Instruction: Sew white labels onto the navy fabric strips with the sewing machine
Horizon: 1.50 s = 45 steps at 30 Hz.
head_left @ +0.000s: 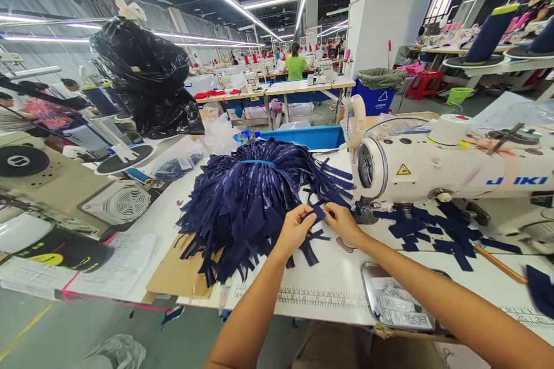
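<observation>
Between my hands is a short navy fabric strip (318,211), in front of the sewing machine head. My left hand (298,225) pinches its left side with thumb and fingers. My right hand (341,222) is closed at the strip's right end, beside the machine's needle area. Just behind and to the left lies a large bundle of navy fabric strips (242,196), tied with a blue band (258,162). A few loose strips (309,251) lie on the table below my hands.
The white sewing machine (454,164) stands at the right, with cut navy pieces (450,230) under its arm. Near the front edge sits a metal tray (369,285) holding labels. A blue bin (320,137) is behind the bundle. A black plastic bag (142,78) hangs at left.
</observation>
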Each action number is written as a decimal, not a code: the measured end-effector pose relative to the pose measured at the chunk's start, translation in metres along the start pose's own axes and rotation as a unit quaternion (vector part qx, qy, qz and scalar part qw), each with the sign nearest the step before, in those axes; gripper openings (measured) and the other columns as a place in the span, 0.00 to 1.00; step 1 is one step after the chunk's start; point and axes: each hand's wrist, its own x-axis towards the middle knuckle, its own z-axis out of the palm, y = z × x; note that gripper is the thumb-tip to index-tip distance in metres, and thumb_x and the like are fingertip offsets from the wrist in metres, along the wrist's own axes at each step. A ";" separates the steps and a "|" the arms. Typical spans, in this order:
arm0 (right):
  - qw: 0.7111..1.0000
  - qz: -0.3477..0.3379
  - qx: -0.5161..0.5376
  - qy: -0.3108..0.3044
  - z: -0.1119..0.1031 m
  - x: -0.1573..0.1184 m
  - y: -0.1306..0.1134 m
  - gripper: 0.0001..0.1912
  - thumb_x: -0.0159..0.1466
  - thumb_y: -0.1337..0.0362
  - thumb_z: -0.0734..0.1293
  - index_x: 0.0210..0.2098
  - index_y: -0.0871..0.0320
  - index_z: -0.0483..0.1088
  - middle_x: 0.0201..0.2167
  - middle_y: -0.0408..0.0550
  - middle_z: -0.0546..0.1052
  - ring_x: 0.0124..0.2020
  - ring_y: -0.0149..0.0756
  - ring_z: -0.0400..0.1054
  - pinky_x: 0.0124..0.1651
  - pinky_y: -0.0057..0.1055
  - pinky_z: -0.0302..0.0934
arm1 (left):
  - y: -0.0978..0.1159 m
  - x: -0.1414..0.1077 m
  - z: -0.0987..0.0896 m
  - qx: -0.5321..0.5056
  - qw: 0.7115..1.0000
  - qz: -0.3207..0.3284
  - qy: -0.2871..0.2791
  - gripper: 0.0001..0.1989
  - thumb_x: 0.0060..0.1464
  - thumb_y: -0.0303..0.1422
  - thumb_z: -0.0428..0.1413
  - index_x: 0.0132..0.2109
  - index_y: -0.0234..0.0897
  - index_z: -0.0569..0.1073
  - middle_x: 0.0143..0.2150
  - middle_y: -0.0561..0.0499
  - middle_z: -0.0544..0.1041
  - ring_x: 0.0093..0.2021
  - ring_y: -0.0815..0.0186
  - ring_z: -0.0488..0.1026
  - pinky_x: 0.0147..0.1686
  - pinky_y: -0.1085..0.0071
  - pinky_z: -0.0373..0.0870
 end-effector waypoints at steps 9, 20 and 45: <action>1.000 0.008 -0.002 0.018 0.005 0.020 0.001 0.10 0.55 0.60 0.56 0.19 0.56 0.59 0.21 0.43 0.67 0.25 0.33 0.59 0.31 0.30 0.53 | -0.002 -0.003 0.001 -0.115 0.993 -0.005 -0.005 0.17 0.42 0.44 0.58 0.29 0.33 0.66 0.22 0.57 0.61 0.20 0.77 0.56 0.19 0.80 0.56; 0.978 0.052 0.088 -0.182 -0.024 -0.062 -0.027 0.14 0.57 0.58 0.57 0.22 0.58 0.66 0.30 0.48 0.74 0.30 0.35 0.67 0.32 0.31 0.60 | -0.001 -0.007 0.009 -0.027 0.995 0.082 0.050 0.11 0.47 0.39 0.53 0.29 0.34 0.67 0.24 0.55 0.64 0.25 0.72 0.61 0.27 0.75 0.61; 0.989 0.106 0.094 0.031 -0.070 -0.124 -0.051 0.16 0.60 0.51 0.56 0.32 0.52 0.70 0.29 0.46 0.74 0.30 0.37 0.66 0.33 0.32 0.62 | -0.005 -0.065 0.032 0.026 0.987 0.065 0.141 0.07 0.44 0.29 0.54 0.34 0.34 0.71 0.28 0.51 0.73 0.30 0.67 0.71 0.35 0.71 0.66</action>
